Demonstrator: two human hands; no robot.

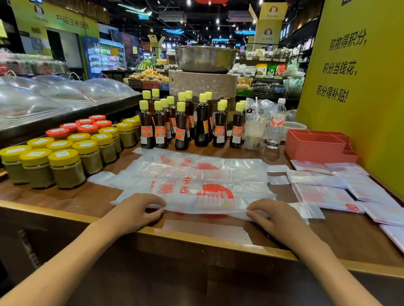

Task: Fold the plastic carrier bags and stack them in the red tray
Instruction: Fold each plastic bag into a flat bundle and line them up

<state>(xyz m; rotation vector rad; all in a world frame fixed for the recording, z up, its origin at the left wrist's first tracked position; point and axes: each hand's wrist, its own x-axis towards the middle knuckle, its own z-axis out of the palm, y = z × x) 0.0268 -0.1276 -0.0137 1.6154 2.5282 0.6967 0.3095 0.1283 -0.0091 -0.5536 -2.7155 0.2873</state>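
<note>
A clear plastic carrier bag [191,196] with red print lies flat on the wooden counter in front of me, on top of other unfolded bags [202,167]. My left hand [137,208] pinches its near edge at the left. My right hand [276,215] pinches the near edge at the right, lifting it slightly. Several folded bags [328,196] lie in rows to the right. The red tray [319,145] stands at the back right, and its visible compartments look bare.
Yellow- and red-lidded jars [71,149] crowd the counter's left. Dark sauce bottles [186,121] stand behind the bags, beside a drink cup [255,133] and a water bottle [276,125]. A yellow wall [376,96] bounds the right side.
</note>
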